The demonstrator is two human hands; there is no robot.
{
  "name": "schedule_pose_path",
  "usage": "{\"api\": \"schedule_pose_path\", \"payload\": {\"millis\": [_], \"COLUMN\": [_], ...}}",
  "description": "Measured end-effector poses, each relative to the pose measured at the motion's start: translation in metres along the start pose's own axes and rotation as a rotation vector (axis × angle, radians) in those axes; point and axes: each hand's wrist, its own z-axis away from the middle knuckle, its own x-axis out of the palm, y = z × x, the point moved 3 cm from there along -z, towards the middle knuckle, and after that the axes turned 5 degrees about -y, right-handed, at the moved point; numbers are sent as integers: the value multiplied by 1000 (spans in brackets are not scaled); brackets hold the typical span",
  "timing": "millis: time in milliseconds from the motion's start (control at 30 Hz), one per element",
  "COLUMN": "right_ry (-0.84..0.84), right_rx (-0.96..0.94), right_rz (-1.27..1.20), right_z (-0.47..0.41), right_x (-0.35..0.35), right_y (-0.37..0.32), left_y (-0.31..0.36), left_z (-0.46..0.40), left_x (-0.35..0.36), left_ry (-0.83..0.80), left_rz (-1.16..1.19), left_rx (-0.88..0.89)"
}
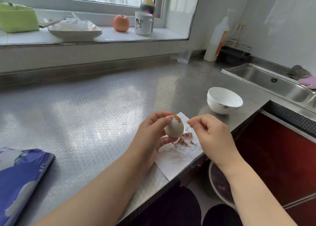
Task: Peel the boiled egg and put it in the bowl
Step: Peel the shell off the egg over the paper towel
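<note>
While the left hand (150, 131) is gripping the nearly bare egg (174, 128) above the bench (89, 109), the right hand (210, 131) is pinching off shell.

Only a brown cap is clinging on top; lifting small flakes gently over the tissue (176, 155) should spare the white before the bowl (224, 100).

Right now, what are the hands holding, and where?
The left hand holds the mostly peeled egg, fingertips at its shell-capped top, thumb beneath. The right hand pinches its fingertips; any shell bit there is too small to tell.

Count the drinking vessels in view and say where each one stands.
2: a white mug on the windowsill beside the apple, and a clear glass on the counter under the sill's right end. None seems hidden.
</note>
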Motion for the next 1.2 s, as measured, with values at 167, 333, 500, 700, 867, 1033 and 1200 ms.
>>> {"api": "schedule_pose_path", "payload": {"millis": [167, 333, 500, 700, 867, 1033, 1200], "right_ry": [-74, -105, -96, -7, 48, 81, -96], "right_rx": [-176, -131, -114, -189, -90, 76, 78], "right_rz": [-140, -231, -267, -90, -129, -180, -75], "right_z": [-2, -6, -6, -5, -3, -4, 1], "right_x": [1, 2, -1, 1, 12, 11, 6], "right_y": [-24, -26, -23, -23, -21, -9, 2], "left_y": [0, -1, -1, 0, -1, 2, 3], "left_z": [0, -1, 1, 2, 2, 0, 1], "left_x": [0, -3, 0, 2, 1, 1, 0], "left_ry": [-17, -53, -79, -80, -66, -46, 13], "left_rz": [-30, -73, -95, -107, -116, -36, 191], "left_rx": [9, 16, 18, 16, 11, -11, -110]}}
